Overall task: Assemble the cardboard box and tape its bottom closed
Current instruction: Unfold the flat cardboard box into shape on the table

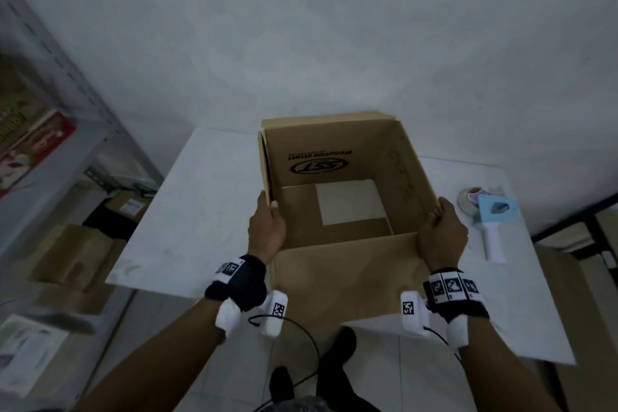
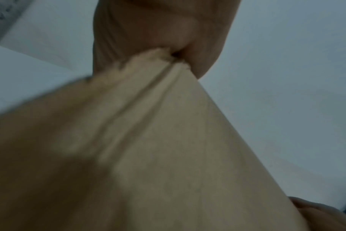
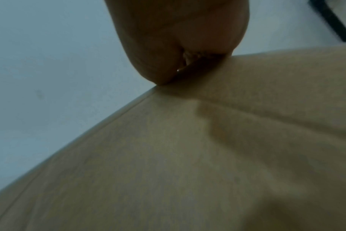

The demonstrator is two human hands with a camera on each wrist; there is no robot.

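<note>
Box (image 1: 347, 177) stands squared on white table (image 1: 207, 211), open end up, straight ahead of person; bottom flaps only partly folded, table showing through gap.

Left hand (image 1: 267, 227) grips near-left top corner, fingers curled over rim. Right hand (image 1: 441, 234) grips near-right corner the same way. Near flap hangs toward person between wrists.

Judgement: box must be flipped to tape bottom.

Tape dispenser (image 1: 491, 221) lies right of box, handle toward person; right hand nearer.

Table against pale wall; metal shelf (image 1: 67, 130) left, cartons (image 1: 77, 254) on floor.
</note>
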